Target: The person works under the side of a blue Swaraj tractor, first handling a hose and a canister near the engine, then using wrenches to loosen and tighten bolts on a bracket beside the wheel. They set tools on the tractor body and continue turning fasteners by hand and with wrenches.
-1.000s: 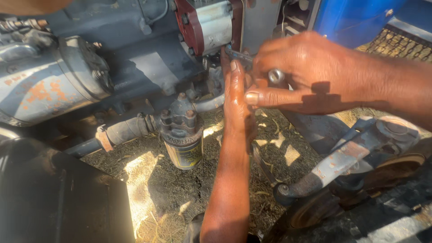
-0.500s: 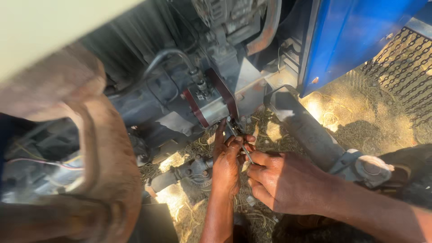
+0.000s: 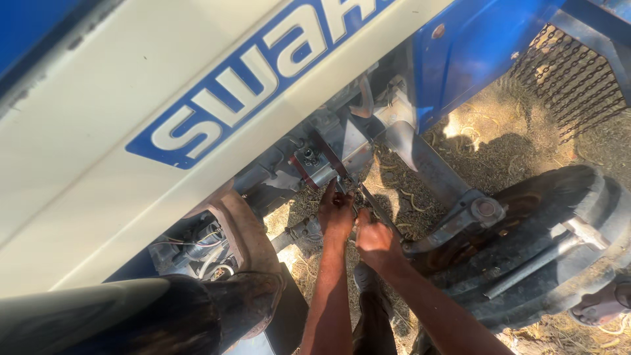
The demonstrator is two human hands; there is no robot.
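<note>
- Our left hand (image 3: pixel 336 213) reaches up to the grey engine bracket (image 3: pixel 332 161) under the white hood panel (image 3: pixel 164 125); fingers curled on a small fitting there, too small to make out.
- Our right hand (image 3: pixel 376 240) sits just beside it, closed around a slim metal tool (image 3: pixel 374 209) angled up to the same spot.
- Front tyre (image 3: pixel 559 243) to the right, on straw-littered ground (image 3: pixel 486 144).
</note>
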